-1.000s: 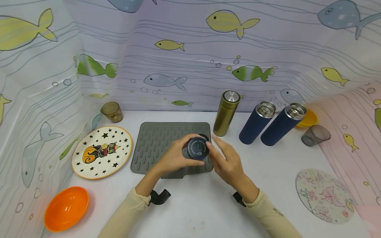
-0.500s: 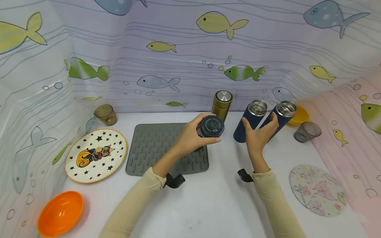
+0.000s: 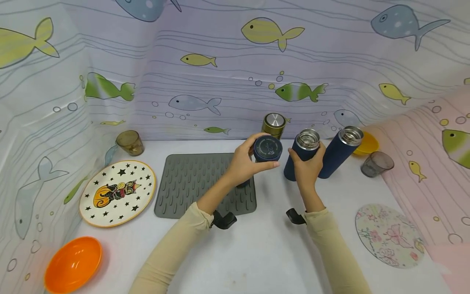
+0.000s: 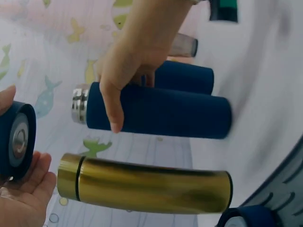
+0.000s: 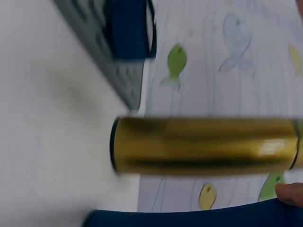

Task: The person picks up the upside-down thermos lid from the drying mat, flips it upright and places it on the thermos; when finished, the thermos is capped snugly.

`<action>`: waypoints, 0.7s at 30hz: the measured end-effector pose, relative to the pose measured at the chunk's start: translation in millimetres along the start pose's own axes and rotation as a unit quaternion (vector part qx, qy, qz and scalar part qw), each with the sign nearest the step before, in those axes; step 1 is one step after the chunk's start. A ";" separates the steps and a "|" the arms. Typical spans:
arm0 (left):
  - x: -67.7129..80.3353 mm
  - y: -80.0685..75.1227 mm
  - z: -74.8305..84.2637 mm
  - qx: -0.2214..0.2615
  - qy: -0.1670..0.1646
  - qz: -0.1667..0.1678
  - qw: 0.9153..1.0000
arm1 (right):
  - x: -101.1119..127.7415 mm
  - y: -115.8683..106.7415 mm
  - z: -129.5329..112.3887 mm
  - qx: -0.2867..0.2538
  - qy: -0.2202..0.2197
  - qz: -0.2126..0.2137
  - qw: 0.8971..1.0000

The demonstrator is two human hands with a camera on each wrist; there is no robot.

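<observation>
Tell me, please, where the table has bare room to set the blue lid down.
Bare table lies in front of the grey mat, between the sleeves, and between orange bowl and floral coaster. The back right is crowded: gold flask, two blue flasks.

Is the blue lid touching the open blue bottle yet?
Apart. In the head view the left hand holds the lid beside the bottle gripped by the right hand, with wall showing between them. The left wrist view shows the same gap.

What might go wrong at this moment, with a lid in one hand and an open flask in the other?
The right hand grips the blue flask close beside a second open flask and a gold flask; either might get knocked over. The lid in the left hand may meet the mouth askew.
</observation>
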State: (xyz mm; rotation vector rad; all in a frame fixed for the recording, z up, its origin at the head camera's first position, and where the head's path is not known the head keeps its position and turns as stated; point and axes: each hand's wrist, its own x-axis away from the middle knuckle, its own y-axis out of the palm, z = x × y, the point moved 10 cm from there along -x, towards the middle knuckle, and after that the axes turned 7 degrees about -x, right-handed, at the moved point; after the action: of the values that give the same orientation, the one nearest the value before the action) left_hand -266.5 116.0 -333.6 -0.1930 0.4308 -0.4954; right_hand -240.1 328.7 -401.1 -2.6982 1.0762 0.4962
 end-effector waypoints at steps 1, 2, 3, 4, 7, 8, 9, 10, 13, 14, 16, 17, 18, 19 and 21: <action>-1.0 -1.0 0.6 0.004 0.001 0.003 1.000 | 5.6 2.5 -3.9 -0.003 -0.002 -0.009 1.000; -1.9 -1.7 1.1 0.008 0.002 0.005 1.000 | 11.5 5.3 -8.2 -0.005 -0.007 -0.018 1.000; -2.7 -2.1 1.9 0.010 0.003 0.006 1.000 | 17.6 8.3 -13.1 -0.008 -0.014 -0.028 0.999; -3.3 -2.5 2.9 0.012 0.005 0.006 1.000 | 23.9 11.2 -18.6 -0.013 -0.022 -0.039 0.999; -5.1 -2.0 6.0 0.018 0.011 0.003 1.000 | 41.7 19.6 -31.0 -0.029 -0.038 -0.067 0.997; -5.6 -1.0 6.9 0.018 0.013 0.001 1.000 | 47.0 21.7 -33.8 -0.034 -0.041 -0.075 0.996; -6.1 0.0 7.8 0.018 0.014 -0.001 1.000 | 51.7 23.4 -35.5 -0.038 -0.041 -0.081 0.995; -6.5 1.0 8.4 0.018 0.014 -0.002 1.000 | 55.8 25.0 -36.5 -0.042 -0.038 -0.085 0.995; -7.4 5.5 7.8 0.014 0.006 -0.010 1.000 | 65.7 29.2 -38.1 -0.050 -0.030 -0.095 0.994; -7.8 7.5 7.3 0.015 0.003 -0.013 1.000 | 68.0 30.1 -38.9 -0.052 -0.027 -0.096 0.994; -8.5 11.4 6.0 0.018 -0.002 -0.019 1.000 | 72.1 31.1 -44.8 -0.053 -0.024 -0.097 0.994; -9.0 13.3 5.3 0.019 -0.004 -0.021 1.000 | 74.0 31.4 -48.7 -0.054 -0.024 -0.097 0.994; -9.4 14.9 5.0 0.018 -0.005 -0.022 1.000 | 75.8 31.4 -53.1 -0.053 -0.023 -0.098 0.994; -9.9 16.8 4.9 0.017 -0.005 -0.023 1.000 | 77.2 31.4 -57.1 -0.052 -0.023 -0.098 0.994; -10.7 20.4 4.3 0.009 -0.006 -0.025 1.000 | 80.3 31.5 -65.6 -0.049 -0.027 -0.100 0.993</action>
State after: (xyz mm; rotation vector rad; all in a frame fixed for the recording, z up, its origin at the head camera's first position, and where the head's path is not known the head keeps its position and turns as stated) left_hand -264.6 139.2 -331.8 -0.1887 0.4111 -0.5473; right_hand -192.0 236.0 -372.3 -2.8195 0.7744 0.5958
